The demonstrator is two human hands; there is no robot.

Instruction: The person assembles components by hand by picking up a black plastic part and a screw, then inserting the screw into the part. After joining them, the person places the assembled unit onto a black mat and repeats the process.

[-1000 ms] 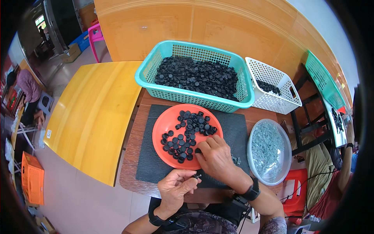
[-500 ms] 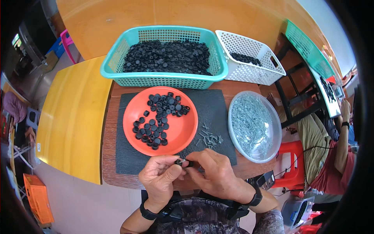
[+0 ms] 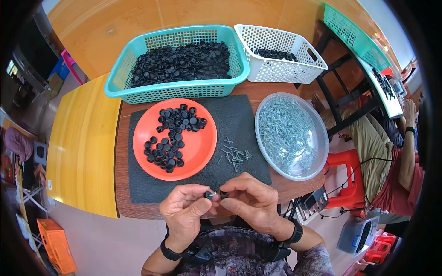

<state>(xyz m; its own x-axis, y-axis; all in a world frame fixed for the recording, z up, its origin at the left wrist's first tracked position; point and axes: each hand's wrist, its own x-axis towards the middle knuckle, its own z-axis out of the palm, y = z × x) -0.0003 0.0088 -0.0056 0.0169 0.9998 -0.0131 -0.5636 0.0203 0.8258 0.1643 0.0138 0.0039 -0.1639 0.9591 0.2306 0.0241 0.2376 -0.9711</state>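
We hold a small black cap [image 3: 210, 194] in our left hand [image 3: 186, 212], pinched between thumb and fingertips, while our right hand [image 3: 251, 202] closes its fingertips on a second small dark piece [image 3: 223, 194] pressed against it — likely a screw or another cap, though it is too small to tell. Both hands meet at six o'clock, just off the near edge of the dark mat [image 3: 230, 138], close to the body so the tiny parts can be seen and steadied.

The supplies sit in a fan within easy reach. At eleven o'clock from the hands lies the orange plate [image 3: 202, 152] with a scatter of black caps, a working batch drawn near. A loose cluster of screws [image 3: 234, 154] rests on the mat at twelve o'clock, just beside the plate. At two o'clock stands the clear bowl [image 3: 317, 152] full of silver screws. Farther back, at twelve, the teal basket [image 3: 184, 89] holds the bulk of the caps, and the white basket [image 3: 285, 69] beside it holds a few dark pieces — apart from the rest.
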